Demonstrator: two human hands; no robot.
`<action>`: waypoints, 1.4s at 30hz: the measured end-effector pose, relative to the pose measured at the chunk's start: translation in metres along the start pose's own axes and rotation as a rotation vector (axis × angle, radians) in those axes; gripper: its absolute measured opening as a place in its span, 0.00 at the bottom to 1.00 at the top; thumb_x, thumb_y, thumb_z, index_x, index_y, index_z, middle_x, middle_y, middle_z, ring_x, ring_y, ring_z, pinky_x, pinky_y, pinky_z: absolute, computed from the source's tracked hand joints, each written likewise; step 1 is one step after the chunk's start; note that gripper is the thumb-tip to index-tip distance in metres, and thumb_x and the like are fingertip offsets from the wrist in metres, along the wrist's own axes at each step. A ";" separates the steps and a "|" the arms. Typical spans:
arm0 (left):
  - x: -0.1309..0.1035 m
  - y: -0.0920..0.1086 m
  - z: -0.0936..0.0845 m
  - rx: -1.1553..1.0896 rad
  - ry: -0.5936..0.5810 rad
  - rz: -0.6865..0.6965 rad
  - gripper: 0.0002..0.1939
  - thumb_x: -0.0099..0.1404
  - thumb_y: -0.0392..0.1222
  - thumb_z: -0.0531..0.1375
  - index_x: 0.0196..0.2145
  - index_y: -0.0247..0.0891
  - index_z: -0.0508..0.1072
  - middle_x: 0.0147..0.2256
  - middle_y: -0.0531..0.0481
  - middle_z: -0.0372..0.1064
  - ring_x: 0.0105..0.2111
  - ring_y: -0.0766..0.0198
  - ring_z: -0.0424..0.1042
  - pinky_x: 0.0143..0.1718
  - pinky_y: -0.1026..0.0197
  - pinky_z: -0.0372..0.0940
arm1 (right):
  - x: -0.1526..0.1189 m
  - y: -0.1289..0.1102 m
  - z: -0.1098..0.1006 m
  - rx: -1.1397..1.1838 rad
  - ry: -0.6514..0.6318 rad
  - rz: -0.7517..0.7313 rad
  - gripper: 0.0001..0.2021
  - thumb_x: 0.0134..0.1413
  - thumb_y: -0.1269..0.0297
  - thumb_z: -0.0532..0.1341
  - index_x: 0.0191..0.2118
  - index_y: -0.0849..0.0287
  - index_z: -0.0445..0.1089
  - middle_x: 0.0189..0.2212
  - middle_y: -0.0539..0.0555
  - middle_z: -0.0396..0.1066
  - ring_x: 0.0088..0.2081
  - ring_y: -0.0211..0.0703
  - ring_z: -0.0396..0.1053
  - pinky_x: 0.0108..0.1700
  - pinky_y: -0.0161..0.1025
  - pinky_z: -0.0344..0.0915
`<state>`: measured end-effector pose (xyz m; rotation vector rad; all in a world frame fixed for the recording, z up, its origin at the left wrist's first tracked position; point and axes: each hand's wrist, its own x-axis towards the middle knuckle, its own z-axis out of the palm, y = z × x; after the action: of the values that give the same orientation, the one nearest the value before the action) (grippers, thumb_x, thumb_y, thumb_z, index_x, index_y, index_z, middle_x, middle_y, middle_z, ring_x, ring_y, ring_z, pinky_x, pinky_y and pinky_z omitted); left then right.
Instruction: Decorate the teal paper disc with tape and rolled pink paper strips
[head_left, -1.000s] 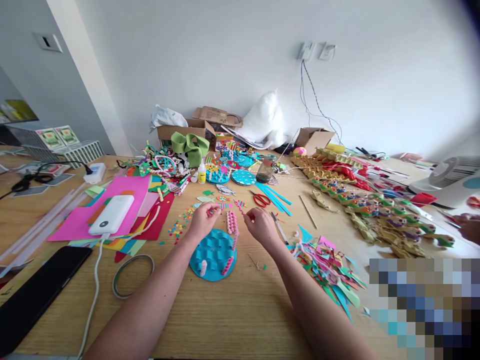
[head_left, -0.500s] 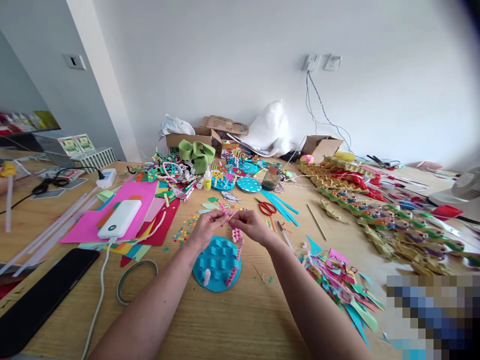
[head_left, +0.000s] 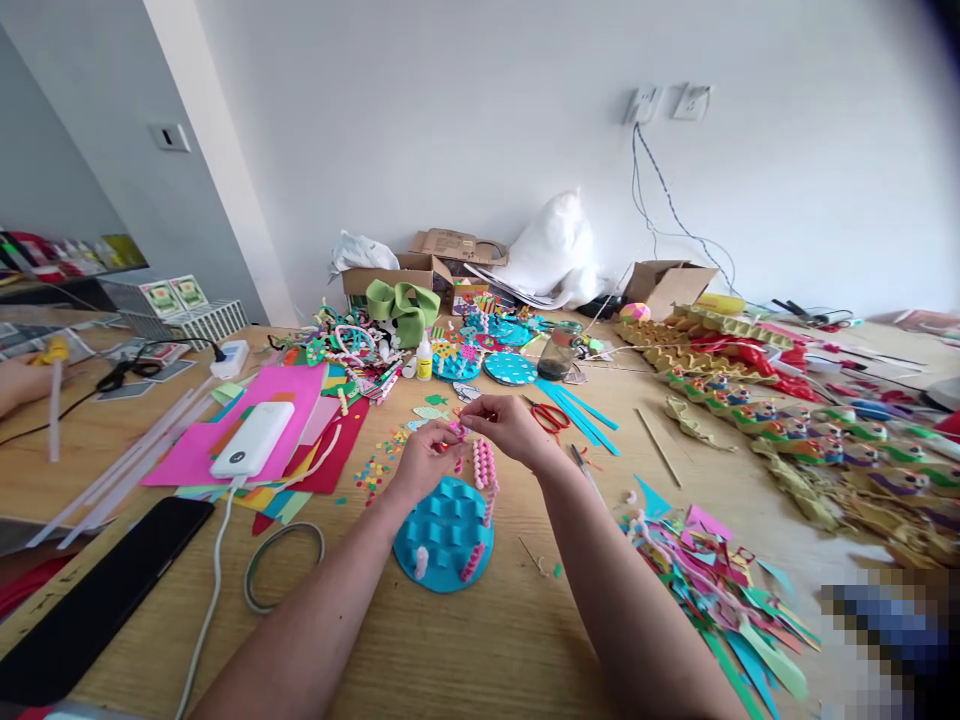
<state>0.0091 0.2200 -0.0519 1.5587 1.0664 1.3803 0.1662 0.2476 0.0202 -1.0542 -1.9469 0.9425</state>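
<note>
My left hand (head_left: 431,458) pinches a small pink twisted strip (head_left: 457,430) above the far edge of a round blue base (head_left: 444,533). The fingertips of my right hand (head_left: 501,425) are closed on the upper end of the same strip. Raised blue loops cover the base, and short pink twisted pieces (head_left: 473,562) stand near its front and right edges. Just beyond the base, under my right hand, lie pink braided strips (head_left: 484,464). Fingertips partly hide the held strip.
Red scissors (head_left: 550,415), blue paper strips (head_left: 581,412) and a glue bottle (head_left: 424,357) lie beyond my hands. Paper scraps (head_left: 720,580) are on the right. A white power bank (head_left: 253,440) rests on coloured paper at left. Another person's hand (head_left: 30,378) shows at far left.
My hands have drawn slightly apart at the fingertips, with the pink strip now lower between them. The pink braided strips behind the base are more exposed. The view has shifted slightly.
</note>
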 end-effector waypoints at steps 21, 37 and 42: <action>0.000 0.010 -0.002 -0.525 -0.029 -0.189 0.09 0.54 0.43 0.66 0.29 0.35 0.75 0.29 0.50 0.72 0.32 0.66 0.69 0.36 0.62 0.60 | -0.002 -0.001 0.002 0.261 -0.170 0.067 0.11 0.45 0.58 0.63 0.25 0.62 0.67 0.22 0.50 0.68 0.26 0.36 0.64 0.30 0.34 0.58; -0.001 0.013 -0.002 -0.472 -0.031 -0.158 0.09 0.52 0.43 0.67 0.27 0.35 0.74 0.27 0.52 0.70 0.30 0.67 0.67 0.35 0.63 0.60 | -0.004 -0.004 0.005 0.030 -0.103 0.053 0.11 0.46 0.59 0.61 0.25 0.62 0.67 0.20 0.47 0.64 0.23 0.33 0.57 0.25 0.33 0.53; 0.000 0.015 -0.001 -0.490 -0.021 -0.164 0.10 0.52 0.43 0.67 0.30 0.35 0.76 0.27 0.52 0.70 0.30 0.67 0.67 0.37 0.63 0.60 | -0.005 -0.005 0.003 0.105 -0.080 0.011 0.12 0.47 0.57 0.62 0.27 0.63 0.69 0.20 0.48 0.65 0.23 0.33 0.58 0.26 0.33 0.54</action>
<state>0.0090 0.2148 -0.0375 1.1018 0.7492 1.3795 0.1634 0.2406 0.0217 -0.9818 -1.9355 1.0956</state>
